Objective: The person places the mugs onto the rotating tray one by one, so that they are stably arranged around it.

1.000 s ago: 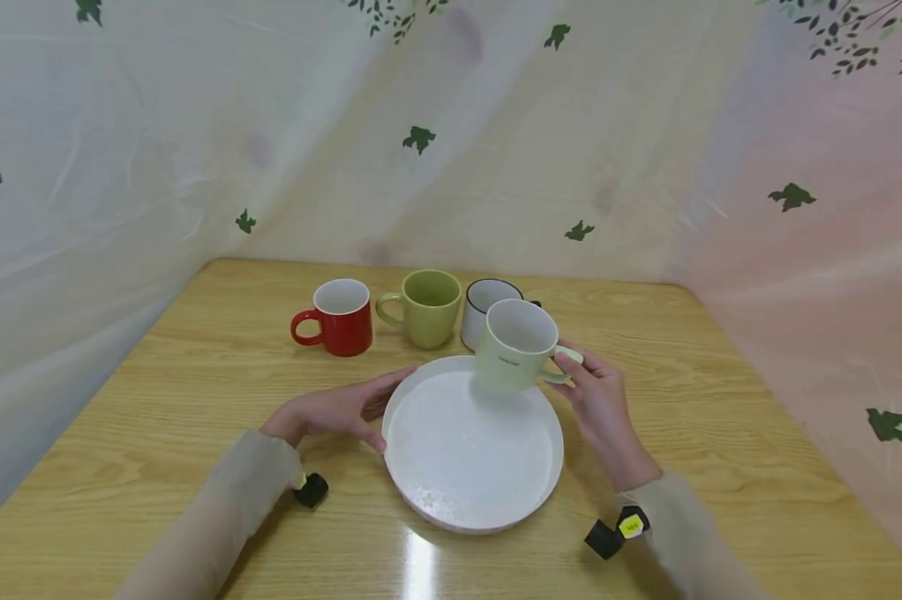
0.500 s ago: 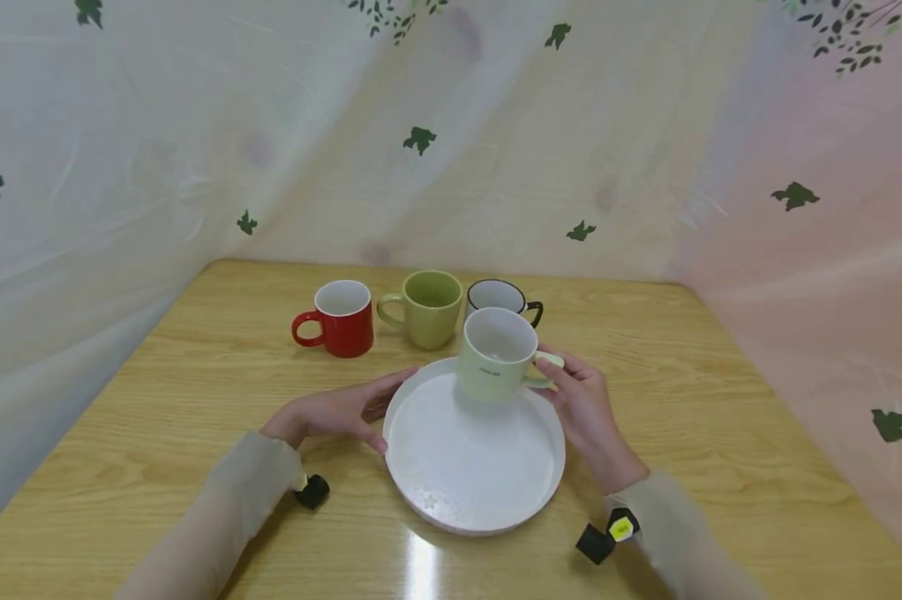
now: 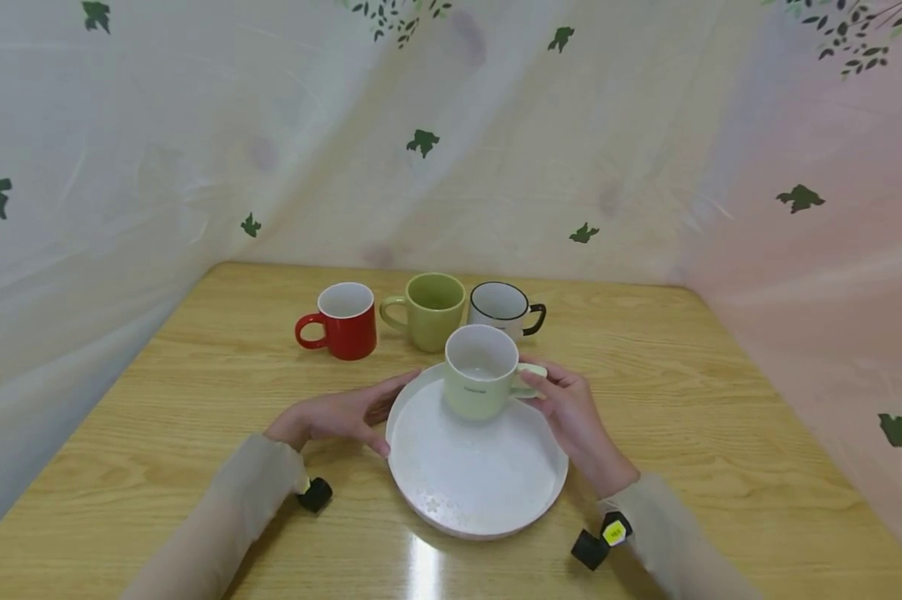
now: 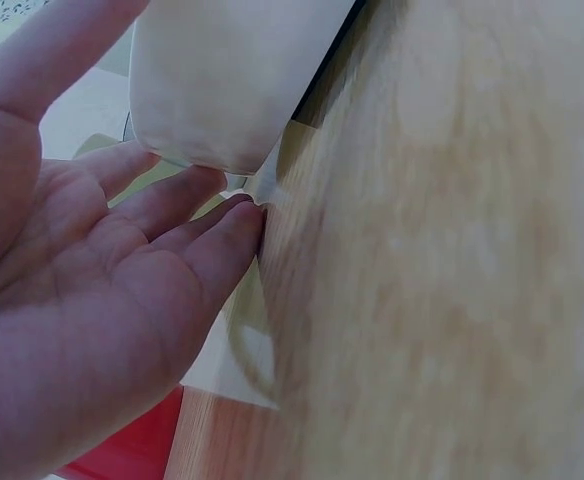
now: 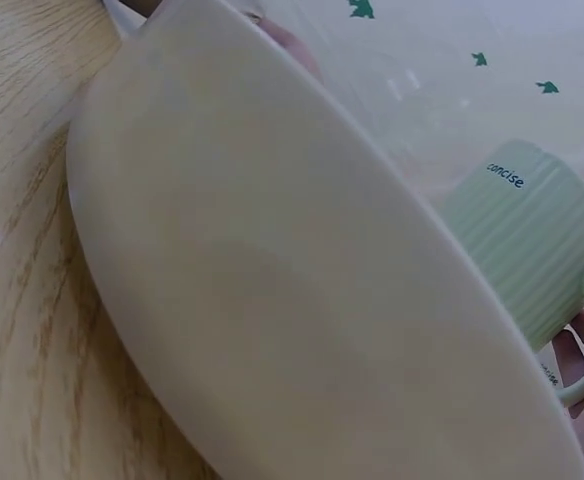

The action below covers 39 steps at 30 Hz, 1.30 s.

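Over the far part of a white tray [image 3: 477, 479], gripping a pale green mug [image 3: 479, 396] by its handle [image 3: 533, 367] with the right hand [image 3: 573, 410], near a black-rimmed mug [image 3: 499, 303]; touching the tray's left side with the left hand [image 3: 338, 419], spread wide.

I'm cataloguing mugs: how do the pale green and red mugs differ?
The pale green mug is held by the right hand; the red mug stands on the table.
In the head view, the pale green mug's handle points right, the red mug's left.
The pale green mug shows dark lettering; the red mug shows none.
Both have pale interiors.
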Motion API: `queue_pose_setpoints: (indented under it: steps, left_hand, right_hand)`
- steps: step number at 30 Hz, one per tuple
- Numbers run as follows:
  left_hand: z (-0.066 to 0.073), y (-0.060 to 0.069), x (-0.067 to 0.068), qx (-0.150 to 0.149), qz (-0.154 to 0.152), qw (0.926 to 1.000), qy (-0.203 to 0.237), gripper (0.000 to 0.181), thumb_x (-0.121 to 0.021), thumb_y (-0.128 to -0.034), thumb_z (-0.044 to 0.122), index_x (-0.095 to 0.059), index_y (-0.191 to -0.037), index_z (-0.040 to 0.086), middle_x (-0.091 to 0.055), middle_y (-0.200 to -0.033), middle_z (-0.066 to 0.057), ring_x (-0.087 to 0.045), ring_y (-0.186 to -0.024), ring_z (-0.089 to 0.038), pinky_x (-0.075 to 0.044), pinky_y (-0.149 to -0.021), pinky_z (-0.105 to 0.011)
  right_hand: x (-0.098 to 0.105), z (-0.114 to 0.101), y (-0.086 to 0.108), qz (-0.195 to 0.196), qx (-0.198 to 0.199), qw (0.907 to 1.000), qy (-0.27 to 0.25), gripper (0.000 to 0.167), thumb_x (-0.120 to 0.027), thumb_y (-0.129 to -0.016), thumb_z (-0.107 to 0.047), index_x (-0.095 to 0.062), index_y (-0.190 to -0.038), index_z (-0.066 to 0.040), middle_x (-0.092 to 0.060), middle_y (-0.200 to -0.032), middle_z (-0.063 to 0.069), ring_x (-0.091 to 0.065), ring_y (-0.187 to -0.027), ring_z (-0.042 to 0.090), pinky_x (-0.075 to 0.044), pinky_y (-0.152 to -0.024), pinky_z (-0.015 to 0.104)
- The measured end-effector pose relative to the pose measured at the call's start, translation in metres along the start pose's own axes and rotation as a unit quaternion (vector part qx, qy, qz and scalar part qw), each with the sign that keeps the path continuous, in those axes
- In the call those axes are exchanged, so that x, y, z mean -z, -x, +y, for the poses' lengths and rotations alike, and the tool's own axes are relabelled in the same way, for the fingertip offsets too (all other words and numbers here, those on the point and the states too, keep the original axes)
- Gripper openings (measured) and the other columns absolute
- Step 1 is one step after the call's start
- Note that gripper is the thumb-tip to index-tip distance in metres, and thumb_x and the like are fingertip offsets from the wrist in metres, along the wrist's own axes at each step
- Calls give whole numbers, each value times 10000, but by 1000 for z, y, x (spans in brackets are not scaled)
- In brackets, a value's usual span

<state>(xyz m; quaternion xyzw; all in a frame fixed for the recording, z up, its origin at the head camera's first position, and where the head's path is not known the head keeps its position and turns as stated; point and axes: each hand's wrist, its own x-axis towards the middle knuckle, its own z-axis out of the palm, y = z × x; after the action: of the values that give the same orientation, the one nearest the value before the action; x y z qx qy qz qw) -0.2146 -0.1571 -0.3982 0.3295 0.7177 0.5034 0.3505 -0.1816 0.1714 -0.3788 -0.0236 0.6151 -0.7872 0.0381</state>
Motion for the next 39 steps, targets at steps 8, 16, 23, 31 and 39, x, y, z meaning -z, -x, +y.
queue_pose_setpoints:
  steps: [8, 16, 23, 31, 39]
  left_hand:
    - [2, -1, -1, 19, -20, 10000, 36, 1123, -785, -794, 138, 27, -1568, 165, 14, -1653, -30, 10, -1529, -252, -117, -1241, -441]
    - [3, -1, -2, 48, -21, 10000, 82, 1129, -788, -789, 126, 29, -1567, 149, 9, -1652, -49, 6, -1528, -263, -113, -1241, -443]
    - [2, 0, -2, 83, -4, 10000, -12, 1131, -791, -788, 159, 28, -1568, 163, 0, -1652, -39, -8, -1528, -259, -119, -1240, -449]
    - [2, 1, -2, 134, 11, 9999, -36, 1125, -788, -791, 169, 25, -1569, 179, -1, -1652, -39, -13, -1528, -264, -126, -1239, -453]
    - [3, 0, -1, 142, -10, 9999, 1, 1120, -786, -795, 173, 24, -1569, 179, -7, -1652, -36, -13, -1529, -264, -124, -1242, -456]
  right_hand:
    - [-2, 4, -2, -249, -247, 9989, 320, 287, -582, -957, -60, -744, -927, -295, -701, -1047, -134, -670, -962, 54, -583, -859, 252]
    - [2, -4, -7, -424, -545, 9929, 973, 244, -598, -958, -115, -688, -1182, -148, -647, -1191, -50, -591, -1105, 74, -512, -980, 205]
    - [4, -10, -15, -410, -618, 9744, 2120, 381, -592, -966, -149, -560, -1306, 18, -517, -1425, 171, -386, -1406, 299, -324, -1182, 434]
    - [13, -9, -25, -692, -346, 9657, 2477, 353, -591, -963, -143, -587, -1275, 21, -603, -1326, 169, -446, -1363, 339, -306, -1177, 518]
    - [17, -9, -34, -666, -384, 9612, 2650, 333, -614, -949, -150, -623, -1244, 3, -641, -1285, 141, -498, -1315, 309, -336, -1163, 500]
